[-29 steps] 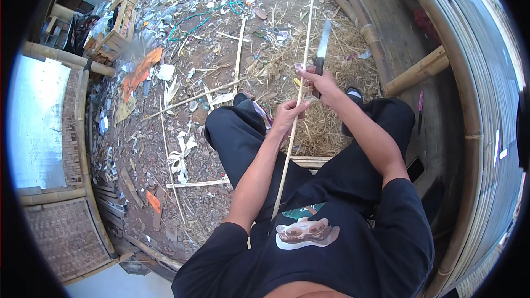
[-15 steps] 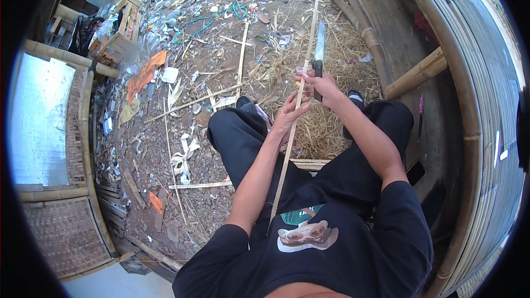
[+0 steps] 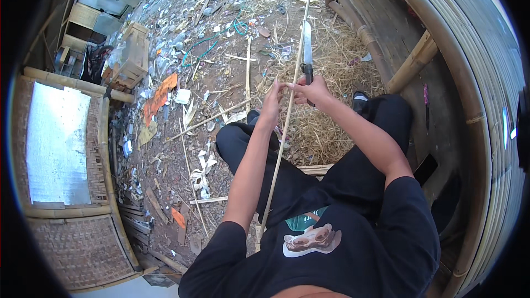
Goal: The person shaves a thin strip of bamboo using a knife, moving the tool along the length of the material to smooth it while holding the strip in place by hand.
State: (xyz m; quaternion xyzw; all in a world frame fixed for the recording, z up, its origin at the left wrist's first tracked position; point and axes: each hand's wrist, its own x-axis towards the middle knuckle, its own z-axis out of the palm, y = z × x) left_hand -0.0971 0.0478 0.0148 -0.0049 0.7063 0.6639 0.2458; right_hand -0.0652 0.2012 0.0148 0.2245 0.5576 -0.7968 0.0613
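Observation:
A long, thin bamboo strip slants from my lap up past both hands, its far end above the littered ground. My right hand is closed around the black handle of a knife, its blade pointing away from me and lying close along the strip's right side. The right thumb and fingers also meet the strip. Just left of the strip, my left hand is raised with its fingers stretched out, close to the right fingertips. Whether it touches the strip is hard to make out.
Dry straw-like shavings cover the ground between my feet. Several bamboo strips lie to the left amid scattered litter. A wooden crate stands at the far left. A bamboo bench runs along the right, and a woven panel along the left.
My left hand has loosened from the strip, its fingers straightening upward beside it. The knife and right hand have shifted slightly left, with the blade closer to the strip. The view has turned somewhat.

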